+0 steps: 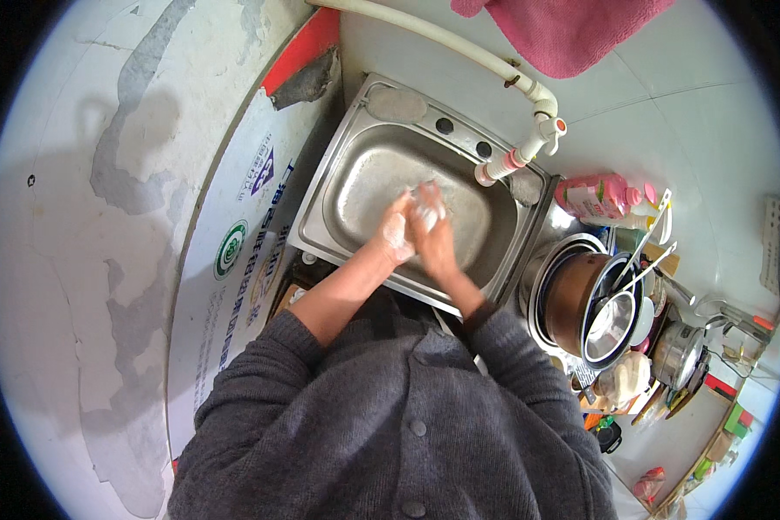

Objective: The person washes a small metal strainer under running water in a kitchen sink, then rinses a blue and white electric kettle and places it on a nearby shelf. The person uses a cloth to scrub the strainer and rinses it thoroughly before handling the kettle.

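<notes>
Over the basin of a stainless steel sink [390, 162], my two hands press together, with white lather on them. My left hand [398, 227] touches my right hand [431, 227]; the fingers overlap and are blurred, so whether something small lies between the palms cannot be told. Above and to the right of them, a white plastic tap with a pink-banded spout [504, 166] points down to the basin. No stream of water shows at its mouth. Two black plugs [444, 125] fill holes in the sink's back ledge.
Right of the sink stand a pink detergent bottle [591, 196], stacked pots and basins [569, 299] with ladles, and a lidded steel pot [677, 354]. A printed board [227, 260] lines the left side. A pink towel [565, 32] hangs above, near a white pipe [442, 36].
</notes>
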